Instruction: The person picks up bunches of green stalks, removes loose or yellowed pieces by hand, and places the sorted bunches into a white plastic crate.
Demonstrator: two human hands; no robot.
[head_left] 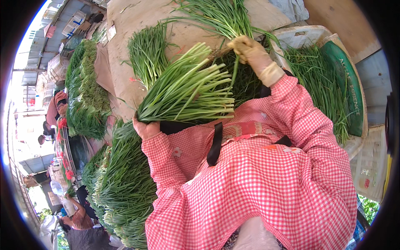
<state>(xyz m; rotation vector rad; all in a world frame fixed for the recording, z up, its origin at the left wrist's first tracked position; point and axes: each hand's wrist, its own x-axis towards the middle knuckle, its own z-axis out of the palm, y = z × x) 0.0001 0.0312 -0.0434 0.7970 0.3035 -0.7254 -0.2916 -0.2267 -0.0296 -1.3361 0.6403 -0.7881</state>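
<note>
A thick bunch of garlic chives [187,89] lies across my front, with its pale cut ends to the right and its green leaves toward the left. My bare left hand [146,128] is closed round the leafy end. My right hand [252,54], in a yellowish stained glove, is closed on garlic chives at the near end of a loose spread [221,18] that fans out over the table. A few stems hang below the glove. A smaller bundle [149,52] rests on the table beyond the bunch, with a bit of red near its base.
At my right stands a white plastic crate [300,35] filled with loose garlic chives [314,79], with a green sack [343,79] along its side. A big pile of bundles [125,183] rises at my left. More greens [85,87] and people are farther left.
</note>
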